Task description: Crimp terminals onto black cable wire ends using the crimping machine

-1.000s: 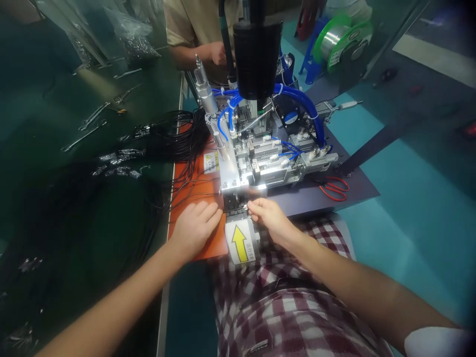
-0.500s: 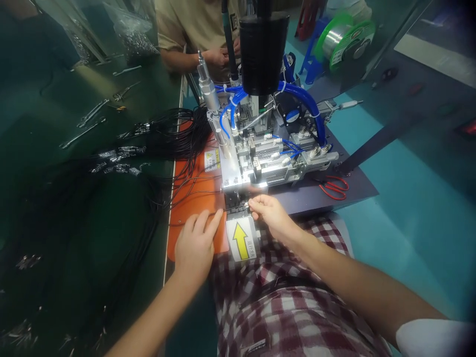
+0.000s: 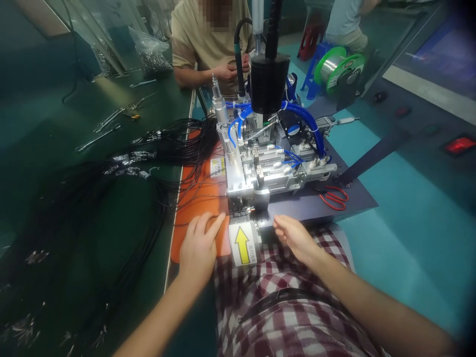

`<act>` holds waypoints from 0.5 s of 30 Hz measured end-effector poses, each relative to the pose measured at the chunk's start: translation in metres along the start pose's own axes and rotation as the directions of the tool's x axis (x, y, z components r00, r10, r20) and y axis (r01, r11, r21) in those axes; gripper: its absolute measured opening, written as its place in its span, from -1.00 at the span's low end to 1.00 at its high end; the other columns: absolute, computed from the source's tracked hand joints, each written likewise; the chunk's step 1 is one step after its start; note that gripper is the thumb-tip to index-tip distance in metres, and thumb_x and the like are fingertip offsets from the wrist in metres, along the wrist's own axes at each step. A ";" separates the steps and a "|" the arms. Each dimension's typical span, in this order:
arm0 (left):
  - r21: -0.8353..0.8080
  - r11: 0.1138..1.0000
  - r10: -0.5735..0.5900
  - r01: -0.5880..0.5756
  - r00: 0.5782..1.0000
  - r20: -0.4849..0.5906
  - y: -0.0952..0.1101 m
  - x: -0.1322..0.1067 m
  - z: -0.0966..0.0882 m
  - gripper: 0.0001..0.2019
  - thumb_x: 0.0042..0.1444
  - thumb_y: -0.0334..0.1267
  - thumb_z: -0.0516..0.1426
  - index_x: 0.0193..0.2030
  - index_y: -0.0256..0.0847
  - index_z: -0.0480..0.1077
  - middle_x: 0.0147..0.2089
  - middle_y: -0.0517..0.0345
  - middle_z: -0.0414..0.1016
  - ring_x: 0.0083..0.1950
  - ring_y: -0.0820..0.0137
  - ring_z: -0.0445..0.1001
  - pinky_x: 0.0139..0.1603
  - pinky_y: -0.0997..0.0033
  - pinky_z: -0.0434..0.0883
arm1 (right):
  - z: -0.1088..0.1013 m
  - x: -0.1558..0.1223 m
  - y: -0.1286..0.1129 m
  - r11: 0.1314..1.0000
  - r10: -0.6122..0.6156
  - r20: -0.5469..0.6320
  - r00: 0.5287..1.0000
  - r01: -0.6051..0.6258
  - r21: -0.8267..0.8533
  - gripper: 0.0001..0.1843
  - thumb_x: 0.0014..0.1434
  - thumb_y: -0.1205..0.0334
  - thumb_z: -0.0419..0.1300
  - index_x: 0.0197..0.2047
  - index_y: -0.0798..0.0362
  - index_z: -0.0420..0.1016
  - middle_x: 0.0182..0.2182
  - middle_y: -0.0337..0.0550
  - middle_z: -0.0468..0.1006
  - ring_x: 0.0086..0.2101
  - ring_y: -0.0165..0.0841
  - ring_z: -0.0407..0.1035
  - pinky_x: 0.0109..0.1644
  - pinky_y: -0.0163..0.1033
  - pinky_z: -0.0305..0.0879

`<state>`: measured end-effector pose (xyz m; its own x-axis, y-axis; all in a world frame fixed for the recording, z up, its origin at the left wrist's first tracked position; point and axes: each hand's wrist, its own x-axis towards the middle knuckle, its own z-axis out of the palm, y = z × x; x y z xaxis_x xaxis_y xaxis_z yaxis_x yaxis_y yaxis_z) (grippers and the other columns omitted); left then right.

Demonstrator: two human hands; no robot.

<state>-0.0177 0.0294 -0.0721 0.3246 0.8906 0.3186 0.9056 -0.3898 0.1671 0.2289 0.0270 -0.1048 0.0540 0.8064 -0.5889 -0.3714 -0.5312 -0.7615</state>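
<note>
My left hand (image 3: 200, 243) rests on the orange plate (image 3: 188, 198), its fingers closed on a thin black cable (image 3: 212, 216) at the machine's near edge. The cable runs into a small black track (image 3: 240, 216), where a light-coloured wire end (image 3: 251, 210) shows. My right hand (image 3: 295, 238) hangs just right of the track, thumb and fingers pinched together. Whatever might be between those fingertips is hidden. Below the track sits a white plate with a yellow arrow (image 3: 242, 245). The metal machine (image 3: 275, 173) with blue hoses stands right behind.
Bundles of black cables (image 3: 186, 141) lie on the green table (image 3: 122, 198) at left. Red-handled scissors (image 3: 334, 198) lie on the machine's base. A green spool of wire (image 3: 338, 69) stands at the back right. Across the machine sits another person (image 3: 208, 54), hands together.
My right hand has drawn back to the right, away from the wire end at the track. My left hand stays on the cable. The head view has tilted up slightly.
</note>
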 end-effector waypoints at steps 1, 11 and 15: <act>-0.064 0.998 -0.005 0.005 1.000 0.003 -0.005 0.006 0.001 -0.51 0.15 -0.52 -0.09 0.14 -0.11 0.41 0.08 -0.07 0.42 0.10 0.12 0.33 -0.02 0.08 0.47 | -0.005 -0.003 0.004 1.000 0.016 -0.013 1.000 -0.016 -0.013 -0.60 -0.12 -0.03 0.37 -0.55 0.08 0.32 -0.58 -0.32 0.29 -0.62 -0.56 0.06 -0.58 -0.38 -0.06; -0.313 0.946 0.079 -0.083 0.997 -0.028 -0.048 0.080 0.015 -0.60 0.15 -0.51 -0.10 -0.06 -0.23 0.50 0.05 0.02 0.48 0.11 0.32 0.42 0.19 0.15 0.37 | -0.026 -0.034 0.019 0.993 0.063 -0.002 0.998 -0.063 -0.099 -0.58 -0.08 -0.11 0.32 -0.53 0.05 0.31 -0.63 -0.37 0.19 -0.60 -0.51 -0.02 -0.50 -0.34 -0.08; -0.314 0.946 0.066 -0.077 0.997 -0.048 -0.040 0.076 0.016 -0.61 0.14 -0.54 -0.09 -0.08 -0.27 0.50 0.05 -0.03 0.48 0.11 0.31 0.41 0.20 0.15 0.35 | -0.030 -0.045 0.030 0.979 0.079 0.045 0.996 -0.069 -0.193 -0.54 -0.06 -0.19 0.28 -0.55 0.02 0.27 -0.66 -0.38 0.16 -0.61 -0.49 -0.06 -0.50 -0.30 -0.13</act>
<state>-0.0253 0.1166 -0.0691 0.3697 0.8508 0.3734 0.7462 -0.5113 0.4263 0.2437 -0.0331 -0.1092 -0.0177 0.7729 -0.6342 -0.1880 -0.6256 -0.7571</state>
